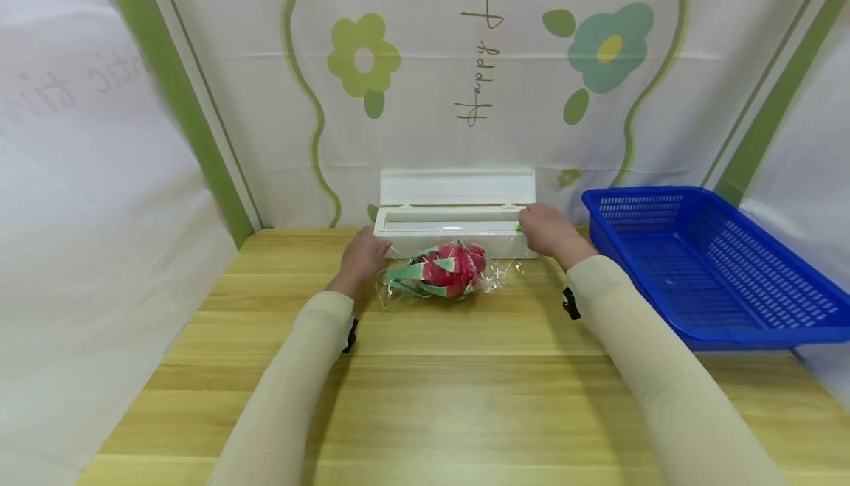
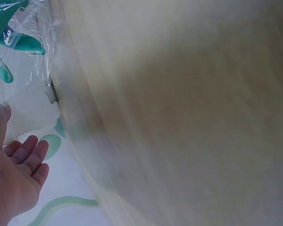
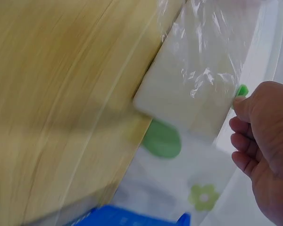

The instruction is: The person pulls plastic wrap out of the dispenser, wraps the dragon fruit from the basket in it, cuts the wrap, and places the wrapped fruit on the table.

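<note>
A white cling film dispenser [image 1: 458,245] stands at the back of the table with its lid [image 1: 458,188] flipped up. Clear cling film [image 3: 203,61] hangs from it down over the front wall. In front lies a red dragon fruit [image 1: 458,268] with green scales, the film over and around it. My left hand [image 1: 361,254] grips the dispenser's left end, thumb at the front by the film's edge and fingers behind. At the right end, my right hand [image 1: 550,231] pinches the small green slide cutter [image 3: 241,90] on the rim, its other fingers curled.
A blue plastic basket [image 1: 704,335] with slotted sides stands at the right, close to my right forearm. Behind the dispenser hangs a white curtain [image 1: 432,132] with printed flowers. The wooden table [image 1: 458,397] stretches toward me between my forearms.
</note>
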